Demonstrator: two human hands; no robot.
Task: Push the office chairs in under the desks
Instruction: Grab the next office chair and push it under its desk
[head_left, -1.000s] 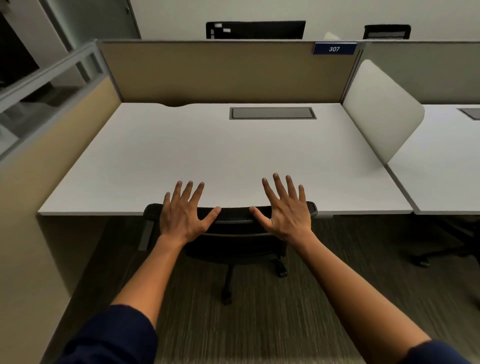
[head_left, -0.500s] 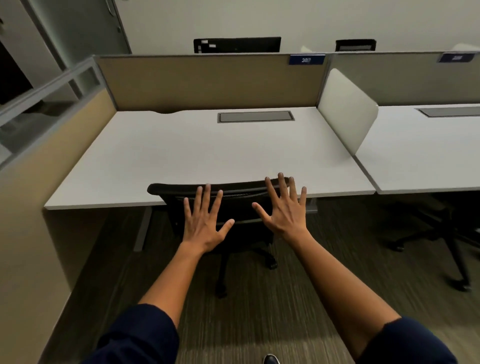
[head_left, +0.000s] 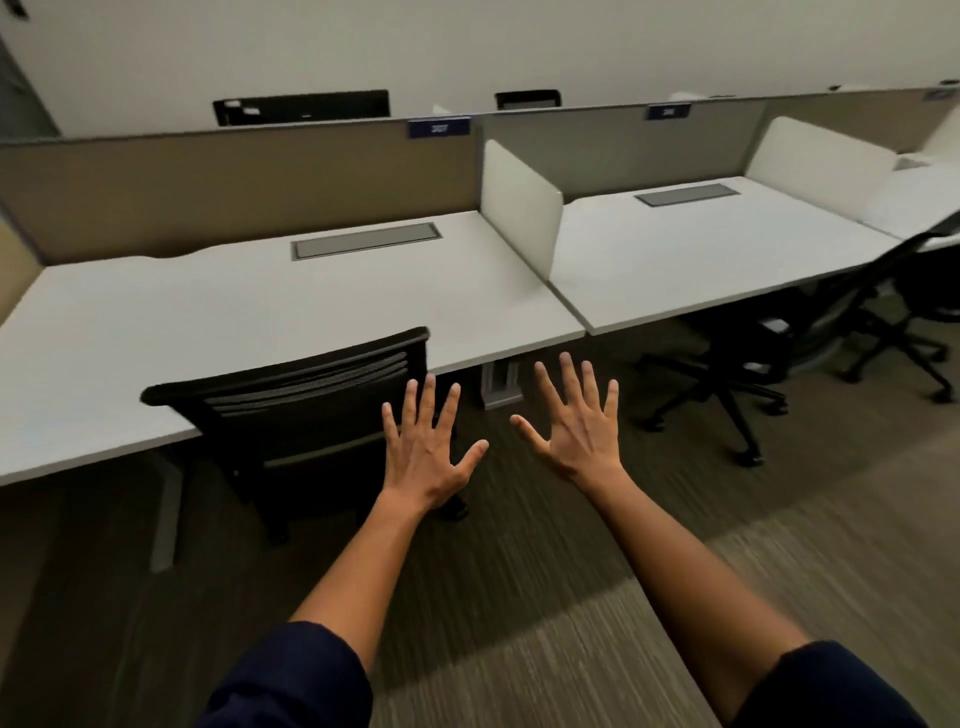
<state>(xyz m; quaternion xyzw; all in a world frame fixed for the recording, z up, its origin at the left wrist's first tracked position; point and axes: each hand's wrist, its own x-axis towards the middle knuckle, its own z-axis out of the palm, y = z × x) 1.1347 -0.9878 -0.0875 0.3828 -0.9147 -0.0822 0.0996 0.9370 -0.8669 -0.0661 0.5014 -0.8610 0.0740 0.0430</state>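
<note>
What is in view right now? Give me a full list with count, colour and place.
Desks: three, white, in a row; third only partly seen at far right.
Office chairs: three, black; one tucked at left desk, one at middle desk, one far right.
Side dividers: two, white, between desks.
Back partitions: tan and grey, behind desks.
Cable hatches: two, grey, in desktops.
Number tags: two, blue, unreadable.
Carpet: brown.
Left hand: open, empty.
Right hand: open, empty.

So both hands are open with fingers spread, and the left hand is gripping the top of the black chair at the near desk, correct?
Not quite. In the head view the left hand is open like the right hand, gripping nothing; the black chair stands behind it.
</note>
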